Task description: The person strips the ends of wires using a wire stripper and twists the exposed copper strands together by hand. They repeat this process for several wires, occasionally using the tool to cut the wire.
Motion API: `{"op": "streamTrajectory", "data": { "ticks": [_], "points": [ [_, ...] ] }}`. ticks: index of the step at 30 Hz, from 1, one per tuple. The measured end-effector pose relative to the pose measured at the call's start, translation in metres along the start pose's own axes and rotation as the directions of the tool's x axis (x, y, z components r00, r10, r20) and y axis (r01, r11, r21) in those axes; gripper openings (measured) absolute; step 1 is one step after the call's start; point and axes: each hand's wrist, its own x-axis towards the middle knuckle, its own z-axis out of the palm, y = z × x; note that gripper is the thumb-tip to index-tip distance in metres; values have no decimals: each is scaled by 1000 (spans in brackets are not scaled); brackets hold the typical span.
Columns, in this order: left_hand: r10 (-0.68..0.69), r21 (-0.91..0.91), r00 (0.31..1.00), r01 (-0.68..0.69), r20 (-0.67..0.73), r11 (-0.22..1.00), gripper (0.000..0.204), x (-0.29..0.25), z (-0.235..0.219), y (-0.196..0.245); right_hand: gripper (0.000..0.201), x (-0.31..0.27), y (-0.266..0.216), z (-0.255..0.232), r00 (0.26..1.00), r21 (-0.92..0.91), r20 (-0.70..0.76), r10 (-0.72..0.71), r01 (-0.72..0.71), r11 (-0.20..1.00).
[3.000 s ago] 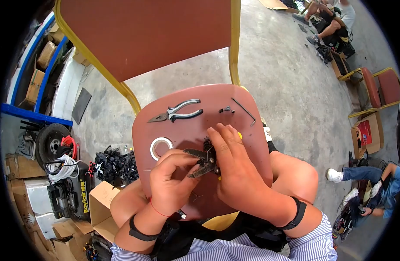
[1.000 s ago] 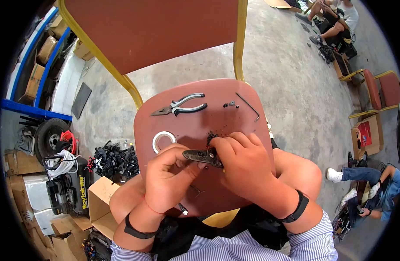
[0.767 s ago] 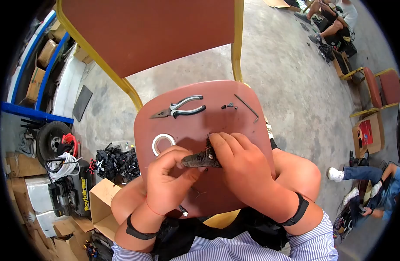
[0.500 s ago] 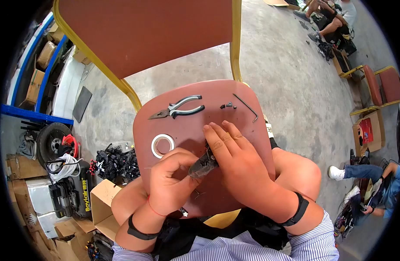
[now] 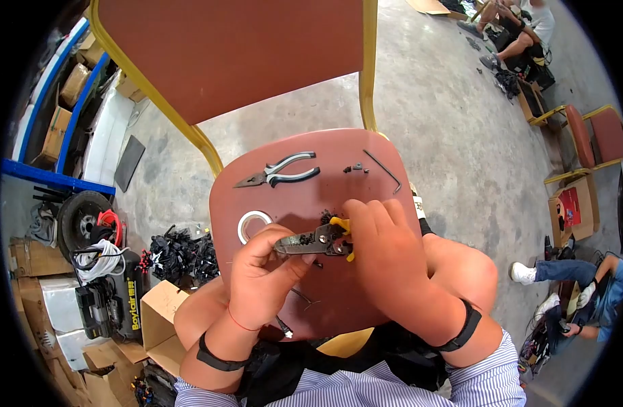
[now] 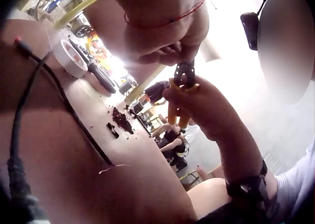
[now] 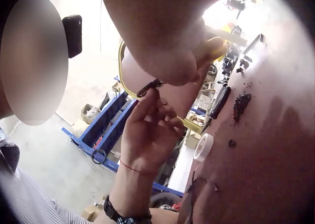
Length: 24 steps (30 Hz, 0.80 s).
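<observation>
My right hand [image 5: 389, 254] grips the yellow handles of a pair of wire strippers [image 5: 319, 241], above a red-brown chair seat [image 5: 220, 200]. The strippers' dark, flat jaws point left, nearly level. At the jaw end, my left hand [image 5: 257, 278] pinches with thumb and fingertips; its fingers cover the tip. Below the hands, a black cable [image 6: 74, 114] with a bare wire end lies on the seat in the left wrist view. A small heap of dark bits [image 7: 241, 107] is on the seat in the right wrist view.
Needle-nose pliers [image 5: 264, 176], a roll of white tape [image 5: 242, 230], a hex key [image 5: 383, 169] and several small black parts [image 5: 357, 168] lie on the seat. The chair's backrest [image 5: 237, 47] rises behind. An open carton [image 5: 164, 319] stands at left; other people sit at right.
The strippers have swung from tilted down-left to nearly level, and their yellow handles now show. My right hand's fingers, stretched out half a second ago, have curled in.
</observation>
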Motion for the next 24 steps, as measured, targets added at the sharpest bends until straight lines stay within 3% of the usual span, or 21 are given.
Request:
{"op": "streamTrajectory", "data": {
  "ticks": [4,7,17,24],
  "points": [
    [-22,1,1000,22,-16,1000,15,0,1,2,50,-1,-1,1,999,-93,34,-40,43,995],
    [-35,45,999,37,-31,998,14,-1,3,6,58,-4,5,10,992,-123,-63,-110,101,987],
    [-13,124,1000,14,-8,992,17,-2,-1,4,57,-4,-5,5,995,-186,-62,-76,63,981],
    [-45,-89,995,37,-90,995,14,-2,3,-1,58,0,-3,2,990,-200,-73,-119,102,975]
  ]
}}
